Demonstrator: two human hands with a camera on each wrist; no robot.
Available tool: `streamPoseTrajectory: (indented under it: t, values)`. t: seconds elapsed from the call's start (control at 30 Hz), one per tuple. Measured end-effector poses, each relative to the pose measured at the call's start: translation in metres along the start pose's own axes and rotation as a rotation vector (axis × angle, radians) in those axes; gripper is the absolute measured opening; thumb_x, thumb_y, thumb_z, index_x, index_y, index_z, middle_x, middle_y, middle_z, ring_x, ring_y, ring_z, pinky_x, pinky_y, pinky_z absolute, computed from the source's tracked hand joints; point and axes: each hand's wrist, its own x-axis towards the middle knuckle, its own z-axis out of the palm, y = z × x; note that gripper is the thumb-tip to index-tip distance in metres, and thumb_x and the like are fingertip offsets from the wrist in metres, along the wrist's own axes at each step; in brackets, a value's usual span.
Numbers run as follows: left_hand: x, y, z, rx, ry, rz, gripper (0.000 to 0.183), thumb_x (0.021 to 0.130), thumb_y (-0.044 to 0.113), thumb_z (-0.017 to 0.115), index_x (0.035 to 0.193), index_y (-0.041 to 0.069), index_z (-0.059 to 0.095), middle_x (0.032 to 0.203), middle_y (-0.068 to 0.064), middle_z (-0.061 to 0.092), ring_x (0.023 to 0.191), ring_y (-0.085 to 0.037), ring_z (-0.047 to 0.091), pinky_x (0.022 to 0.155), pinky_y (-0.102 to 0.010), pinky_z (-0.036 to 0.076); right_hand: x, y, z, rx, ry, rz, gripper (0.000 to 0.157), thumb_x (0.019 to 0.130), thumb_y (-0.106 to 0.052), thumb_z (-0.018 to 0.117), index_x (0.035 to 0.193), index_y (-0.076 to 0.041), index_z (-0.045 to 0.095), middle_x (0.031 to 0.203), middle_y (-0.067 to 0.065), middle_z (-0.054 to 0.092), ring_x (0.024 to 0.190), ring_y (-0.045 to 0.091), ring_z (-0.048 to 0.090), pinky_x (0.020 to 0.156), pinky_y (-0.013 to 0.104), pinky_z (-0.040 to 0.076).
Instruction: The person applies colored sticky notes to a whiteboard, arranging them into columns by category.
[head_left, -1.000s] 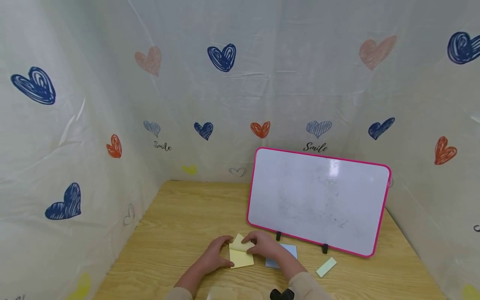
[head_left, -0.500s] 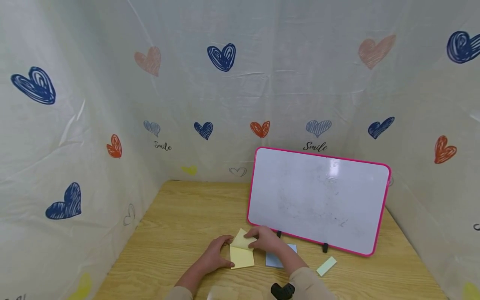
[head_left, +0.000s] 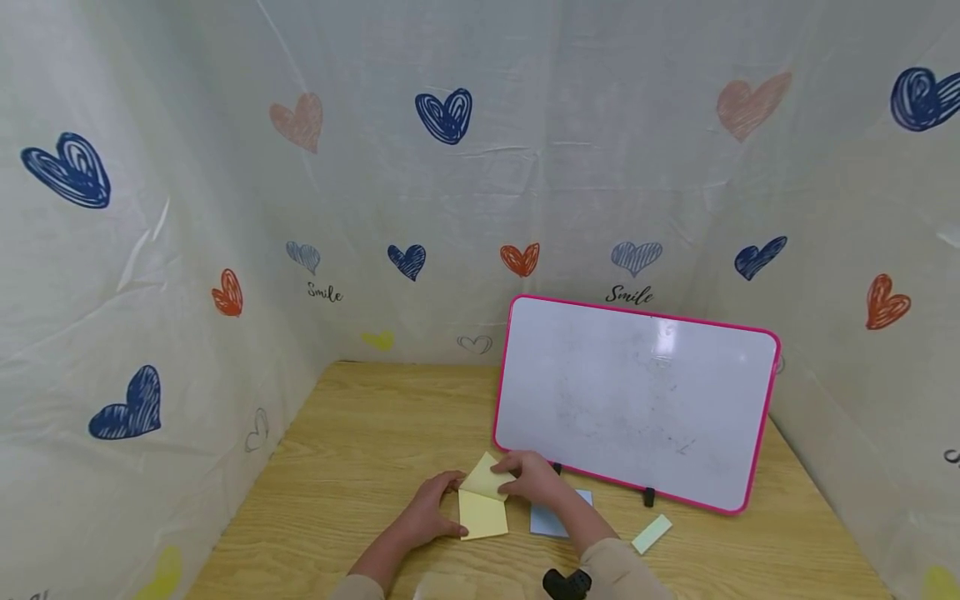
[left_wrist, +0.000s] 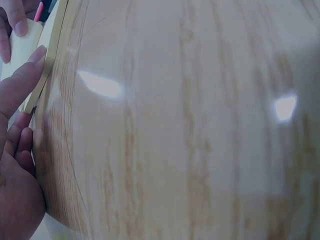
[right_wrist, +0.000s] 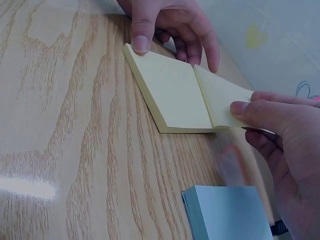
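Observation:
A pad of yellow sticky notes (head_left: 482, 515) lies on the wooden table. My left hand (head_left: 427, 510) grips its left side; in the right wrist view the thumb presses a corner of the pad (right_wrist: 170, 90), with the other fingers along the edge. Between thumb and fingers, my right hand (head_left: 534, 482) pinches the top yellow sheet (right_wrist: 220, 97). That sheet is folded back from the pad and still joined to it along the far edge. In the left wrist view, only the pad's side edge (left_wrist: 50, 65) and parts of both hands show.
A blue sticky note pad (right_wrist: 232, 212) lies beneath the right forearm. Farther right is a narrow pale green pad (head_left: 651, 534). Behind them leans a pink-framed whiteboard (head_left: 637, 400) on black feet. A pale clear-looking object (head_left: 450, 586) sits at the bottom edge.
My right hand has moved slightly away from me, drawing the top sheet farther up and back, so more of the pad beneath shows. The left hand has stayed in place.

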Motion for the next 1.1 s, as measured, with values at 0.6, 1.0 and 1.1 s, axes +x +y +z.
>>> streamPoseTrajectory:
  t: [0.6,1.0,1.1]
  values:
    - [0.001,0.002,-0.001,0.002,-0.016,-0.012,0.092,0.065,0.024,0.091,0.140,0.001,0.043,0.117,-0.003,0.057,0.117,-0.036,0.046,0.101,-0.058,0.033,-0.003,0.001,-0.008,0.024,0.078,0.042,0.033,0.078,-0.007,0.081,0.110,-0.001,0.073,0.104,0.003,0.067,0.097,0.021,0.060,0.080,0.029,0.050]
    - [0.000,0.000,-0.001,-0.003,-0.031,-0.015,0.090,0.066,0.025,0.091,0.140,0.003,0.044,0.119,-0.003,0.056,0.118,-0.035,0.045,0.102,-0.058,0.032,-0.006,0.003,-0.014,0.079,0.121,0.020,0.031,0.078,-0.005,0.080,0.108,0.001,0.073,0.103,0.005,0.068,0.092,0.016,0.061,0.076,0.026,0.052]
    - [-0.001,0.001,-0.002,-0.011,-0.034,-0.015,0.090,0.067,0.024,0.090,0.140,0.002,0.044,0.120,-0.004,0.056,0.119,-0.035,0.044,0.102,-0.058,0.032,-0.007,0.003,-0.015,0.117,0.127,0.034,0.031,0.078,-0.004,0.080,0.108,0.002,0.073,0.103,0.006,0.068,0.094,0.018,0.061,0.077,0.026,0.052]
